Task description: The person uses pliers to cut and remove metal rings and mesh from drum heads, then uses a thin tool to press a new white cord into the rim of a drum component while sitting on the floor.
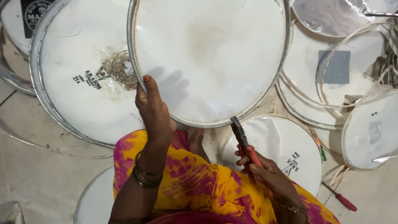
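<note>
The held drumhead (209, 58) stands between the left hand (154, 110) and the pliers (244, 145) in the right hand (269, 174), overlapping another drumhead (78, 83) on its left, a screwdriver (340, 199) lying far right.

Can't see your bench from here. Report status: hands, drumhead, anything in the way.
Left hand grips the drumhead rim. Right hand holds red-handled pliers, jaws at the rim's lower edge. Other drumheads lie close around; none blocks the pliers.

Soft even daylight, faint shadows, sharp focus
</note>
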